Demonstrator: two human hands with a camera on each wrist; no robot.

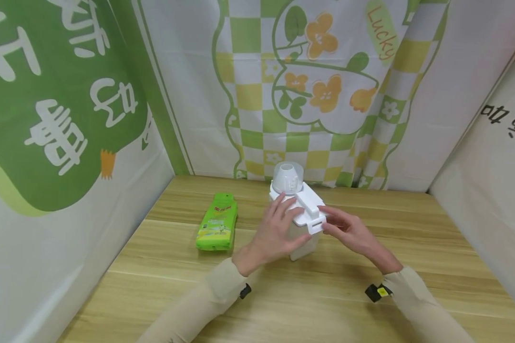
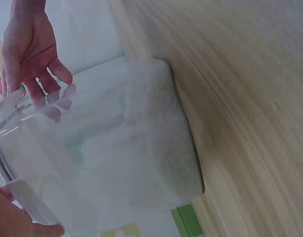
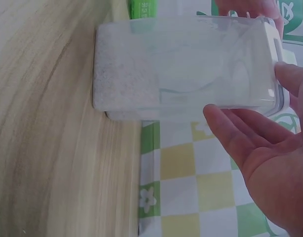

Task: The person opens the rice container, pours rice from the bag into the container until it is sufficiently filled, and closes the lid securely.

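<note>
A clear plastic storage container with a white lid stands upright on the table, pale grains filling its lower part. A clear measuring cup sits over a white spout at the lid's back. My left hand holds the lid from the left, fingers spread over its top and thumb at the front. With thumb and fingers, my right hand grips the lid's front right corner beside the slotted white latch. The right wrist view shows its thumb on the lid edge and a fingertip at the container's side.
A green printed packet lies on the wood-grain table to the left of the container. Patterned cloth hangs close behind the table, and printed sheets stand at both sides.
</note>
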